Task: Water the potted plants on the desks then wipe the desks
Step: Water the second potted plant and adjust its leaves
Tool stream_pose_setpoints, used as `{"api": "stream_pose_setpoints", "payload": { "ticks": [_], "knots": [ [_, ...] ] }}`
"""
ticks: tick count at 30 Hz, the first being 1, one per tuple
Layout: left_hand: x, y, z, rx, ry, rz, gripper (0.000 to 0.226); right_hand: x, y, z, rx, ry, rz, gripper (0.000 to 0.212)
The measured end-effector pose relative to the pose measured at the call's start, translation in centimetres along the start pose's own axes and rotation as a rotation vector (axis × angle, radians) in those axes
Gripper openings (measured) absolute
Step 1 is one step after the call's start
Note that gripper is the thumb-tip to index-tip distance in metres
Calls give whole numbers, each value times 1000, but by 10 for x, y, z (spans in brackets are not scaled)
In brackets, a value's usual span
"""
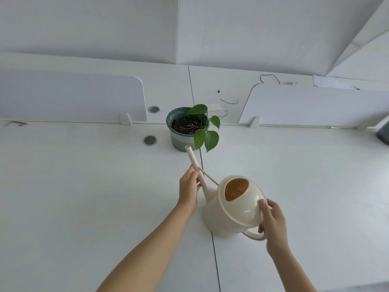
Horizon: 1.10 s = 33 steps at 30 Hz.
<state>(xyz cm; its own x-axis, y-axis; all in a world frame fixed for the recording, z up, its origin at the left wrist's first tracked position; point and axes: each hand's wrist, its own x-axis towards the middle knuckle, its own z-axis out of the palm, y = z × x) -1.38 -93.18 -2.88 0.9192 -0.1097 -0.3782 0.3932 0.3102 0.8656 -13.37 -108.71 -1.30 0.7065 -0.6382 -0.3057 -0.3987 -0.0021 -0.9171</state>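
A cream watering can [233,209] stands on the white desk [84,197], straddling the seam between two desktops. Its long spout points up and away toward a green ceramic pot [181,142] with dark soil and a few green leaves [207,138]. My left hand [189,190] grips the spout partway up. My right hand [272,223] is on the can's handle and rear rim, thumb resting on the body. The spout tip ends just short of the pot's near side.
Two low white divider panels [73,95] [315,106] stand along the back of the desk. Two round cable grommets [149,140] sit left of the pot. Thin black wire bits [229,101] lie behind it. A dark object [384,133] shows at the right edge.
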Motion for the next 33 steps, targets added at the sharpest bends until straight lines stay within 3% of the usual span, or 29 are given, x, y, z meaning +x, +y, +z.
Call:
{"api": "stream_pose_setpoints", "payload": {
  "ticks": [3, 6, 9, 12, 16, 20, 26, 29, 31, 33],
  "knots": [
    [-6, 0, -12, -62, 43, 27, 23, -2, 1, 4, -4, -73, -19, 39],
    [-11, -3, -25, -95, 96, 46, 23, -4, 0, 11, -10, -145, -30, 33],
    [-16, -3, -37, -118, 153, 66, 30, -6, -3, 20, -38, -209, -53, 47],
    [-20, -1, -46, -139, 197, 105, 23, -7, -5, 27, -50, -270, -71, 52],
    [-23, -2, -60, -163, 232, 128, 23, -7, -7, 36, -69, -333, -89, 48],
    [-26, -7, -71, -173, 241, 142, 18, -6, -5, 43, -109, -359, -122, 30],
    [-31, -7, -76, -43, 237, 84, 30, 0, 0, 42, -167, -349, -154, 65],
    [-42, 4, -78, 66, 332, 103, 10, 9, -8, 38, -224, -334, -192, 47],
    [-48, 15, -81, 106, 438, 170, 21, 24, -19, 33, -177, -288, -213, 27],
    [-51, 31, -81, 123, 512, 253, 29, 39, -38, 32, -125, -263, -237, 27]
  ]
}}
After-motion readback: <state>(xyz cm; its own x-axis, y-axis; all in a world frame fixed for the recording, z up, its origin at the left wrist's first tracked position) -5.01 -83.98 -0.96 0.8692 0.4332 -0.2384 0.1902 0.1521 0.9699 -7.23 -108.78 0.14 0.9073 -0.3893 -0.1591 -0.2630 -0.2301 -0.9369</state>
